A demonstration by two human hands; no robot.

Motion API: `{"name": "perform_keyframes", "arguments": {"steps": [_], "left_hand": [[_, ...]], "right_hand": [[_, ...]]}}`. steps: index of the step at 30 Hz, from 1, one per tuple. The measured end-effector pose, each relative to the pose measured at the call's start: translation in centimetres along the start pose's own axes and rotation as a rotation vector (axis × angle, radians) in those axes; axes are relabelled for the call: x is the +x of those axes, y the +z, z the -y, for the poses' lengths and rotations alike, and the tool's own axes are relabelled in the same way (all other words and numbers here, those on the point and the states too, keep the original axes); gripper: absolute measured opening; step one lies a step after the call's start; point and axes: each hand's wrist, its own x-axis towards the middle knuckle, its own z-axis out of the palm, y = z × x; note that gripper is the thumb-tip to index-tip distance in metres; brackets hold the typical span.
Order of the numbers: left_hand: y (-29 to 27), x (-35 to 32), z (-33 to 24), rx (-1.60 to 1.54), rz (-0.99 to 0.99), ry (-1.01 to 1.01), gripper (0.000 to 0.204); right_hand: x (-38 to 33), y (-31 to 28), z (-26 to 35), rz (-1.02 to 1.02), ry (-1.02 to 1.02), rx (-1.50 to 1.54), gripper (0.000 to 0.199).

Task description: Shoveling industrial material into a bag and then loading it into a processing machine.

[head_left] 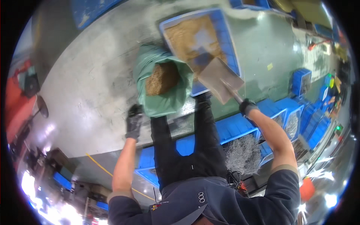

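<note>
My right hand (247, 107), in a dark glove, is closed round the shaft of a shovel. The shovel's broad metal blade (221, 79) hangs over the near right part of a blue bin (229, 41) with brown granular material (185, 33) spread inside. Left of the bin stands a green sack (165, 104), its mouth wide open, with brown material (163, 78) inside. Close by the sack's near left side is my left hand (134, 122), gloved too. Its fingers are blurred, and I cannot make out whether they touch the sack.
Several blue bins (236, 129) line up close behind my legs and to the right, one with a tangle of thin metallic strands (243, 153). Another blue bin (301, 82) stands farther right. A red object (18, 101) is at the far left.
</note>
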Motion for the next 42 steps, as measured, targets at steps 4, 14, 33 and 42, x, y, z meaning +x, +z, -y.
{"name": "perform_keyframes", "arguments": {"steps": [4,14,33,42], "left_hand": [[-6.6,8.4,-0.9,-0.690,-0.169,0.086,0.040],[9.8,38.5,-10.6,0.713,0.017,0.478,0.076],[16.9,43.8,-9.3,0.664,-0.075,0.560,0.034],[17.8,43.9,-10.6,0.705,0.060,0.440,0.044]], "right_hand": [[2.1,-3.6,5.9,0.087,-0.145,0.175,0.041],[16.5,2.2,16.4,-0.005,-0.182,0.300,0.043],[35.0,-1.6,30.7,0.207,-0.176,0.970,0.022],[34.7,0.1,26.8,-0.134,-0.588,0.832,0.022]]}}
